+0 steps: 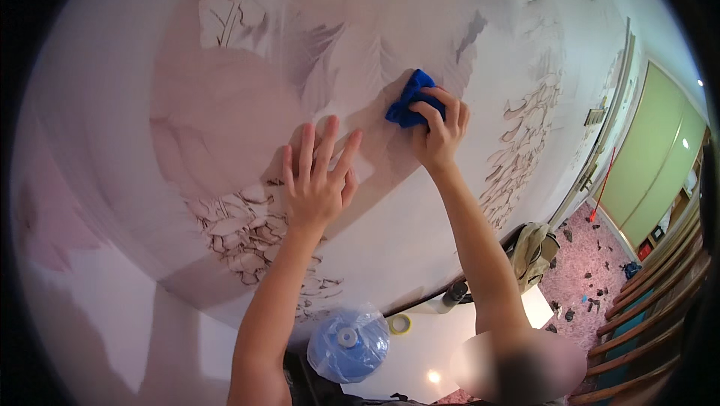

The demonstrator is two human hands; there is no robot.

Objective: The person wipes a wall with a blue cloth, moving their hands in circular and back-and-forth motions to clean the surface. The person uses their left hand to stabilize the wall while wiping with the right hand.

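A wall (pixel 360 192) with a pale printed mural of feathers and ragged, curling shapes fills most of the view. My right hand (pixel 441 125) grips a bunched blue cloth (pixel 416 99) and holds it against the wall, right of the middle. Lower and to the left, my left hand (pixel 319 175) is spread with its fingers pointing up. It appears to rest on the wall and holds nothing. Both arms reach up from the bottom of the view, and shadows fall beside the hands.
A plastic-covered blue water jug (pixel 349 344) stands below by a white tabletop (pixel 405 372) bearing a yellow tape roll (pixel 400 324) and a dark bottle (pixel 454 293). Right of these are a beige bag (pixel 531 254), dark scraps on a pink floor (pixel 579 260), wooden slats (pixel 635 344) and a green cabinet (pixel 652 164).
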